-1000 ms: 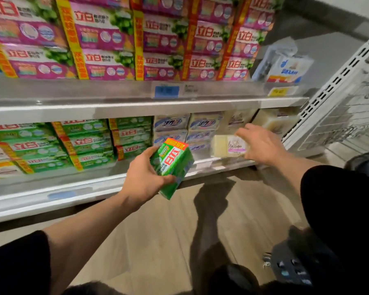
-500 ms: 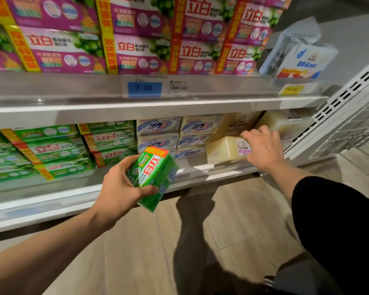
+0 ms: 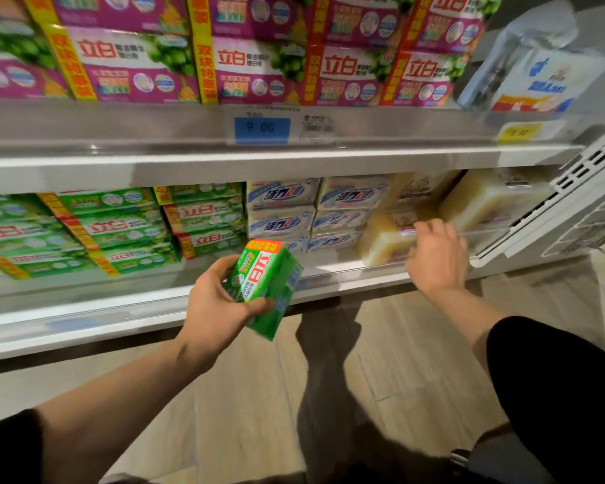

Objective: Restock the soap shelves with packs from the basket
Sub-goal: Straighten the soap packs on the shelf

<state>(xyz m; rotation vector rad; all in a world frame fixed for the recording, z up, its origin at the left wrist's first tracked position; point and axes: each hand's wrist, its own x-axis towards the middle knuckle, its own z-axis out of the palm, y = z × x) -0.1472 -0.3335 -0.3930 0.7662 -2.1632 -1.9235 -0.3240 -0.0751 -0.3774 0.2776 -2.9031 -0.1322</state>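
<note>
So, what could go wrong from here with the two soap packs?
1. The pale soap bar sits near the front lip of the lower shelf, tilted; it might slide off when the right hand leaves it.
2. The left hand grips the green soap pack by one end over the floor; it could slip.

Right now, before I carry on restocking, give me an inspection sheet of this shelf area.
Surface: lower shelf, bare strip along its front edge.
Job's things: green soap pack held off the shelf; pale yellow soap block sitting on the lower shelf; basket not in view.
Clutter: white and blue bag leaning on the upper shelf.
Hands: left hand grips the green soap pack; right hand at the pale yellow soap block, grip unclear.
Cables: nothing seen.
Surroundings: pink packs above, stacked green packs at left, wood floor, white wire rack at right.
</note>
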